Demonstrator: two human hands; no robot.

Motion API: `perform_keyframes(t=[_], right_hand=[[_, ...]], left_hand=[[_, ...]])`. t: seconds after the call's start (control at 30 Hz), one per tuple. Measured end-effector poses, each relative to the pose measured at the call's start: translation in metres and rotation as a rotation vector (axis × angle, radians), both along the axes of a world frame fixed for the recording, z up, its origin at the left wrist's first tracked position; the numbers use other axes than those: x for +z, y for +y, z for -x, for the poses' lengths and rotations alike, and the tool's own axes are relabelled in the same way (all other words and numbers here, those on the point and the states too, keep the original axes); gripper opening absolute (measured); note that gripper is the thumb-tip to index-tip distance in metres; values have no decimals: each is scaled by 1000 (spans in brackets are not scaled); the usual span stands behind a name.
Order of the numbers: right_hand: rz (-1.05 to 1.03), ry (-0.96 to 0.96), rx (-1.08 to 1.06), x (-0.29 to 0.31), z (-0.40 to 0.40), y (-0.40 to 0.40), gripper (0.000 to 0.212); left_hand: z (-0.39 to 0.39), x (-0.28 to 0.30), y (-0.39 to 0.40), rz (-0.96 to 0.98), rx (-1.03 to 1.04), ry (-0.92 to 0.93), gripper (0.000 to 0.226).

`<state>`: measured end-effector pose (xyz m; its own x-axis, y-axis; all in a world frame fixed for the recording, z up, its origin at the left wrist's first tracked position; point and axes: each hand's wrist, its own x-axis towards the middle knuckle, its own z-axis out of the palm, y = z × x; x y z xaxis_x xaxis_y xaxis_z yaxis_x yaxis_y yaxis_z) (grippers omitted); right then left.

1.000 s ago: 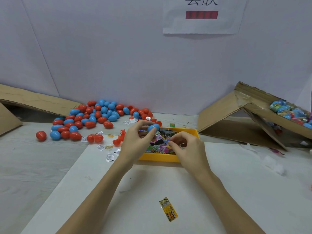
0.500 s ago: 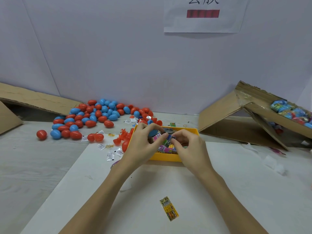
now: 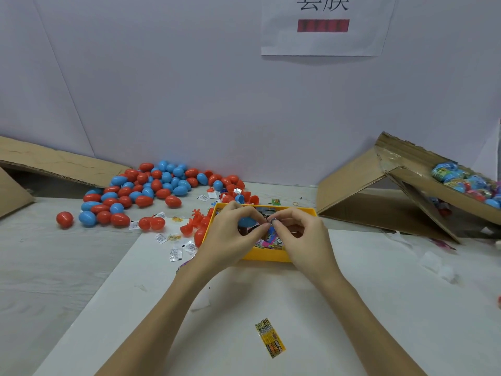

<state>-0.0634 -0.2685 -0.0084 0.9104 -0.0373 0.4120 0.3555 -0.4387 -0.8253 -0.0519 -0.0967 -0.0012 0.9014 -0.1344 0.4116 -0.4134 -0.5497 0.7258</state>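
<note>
Pale wall up top, grey tabletop below, cardboard on both flanks.
A plain lilac-white wall (image 3: 189,90) fills the upper half, evenly lit, with only soft shadows. High up, right of centre, a white paper sign (image 3: 279,36) carries dark characters and a red bar. Under it runs the grey wood-grain tabletop (image 3: 40,267), with a white sheet (image 3: 393,308) laid over its near part. A cardboard flap (image 3: 54,164) slopes at far left, and an opened cardboard box (image 3: 360,185) leans at right.

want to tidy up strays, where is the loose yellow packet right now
In the head view the yellow packet lies alone on the white board, low and centre, nearer the person than the yellow tray.
</note>
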Motion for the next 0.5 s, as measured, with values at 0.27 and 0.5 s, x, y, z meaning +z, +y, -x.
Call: perform_keyframes(t=[0.27,0.5], right_hand=[[103,-37,-34,-2,2,-1,13],[401,-51,-76,-4,-3,-5,17]], left_hand=[[0,-4,0,-83,17,7,6],[-2,-6,1,-67,145,-107,4]])
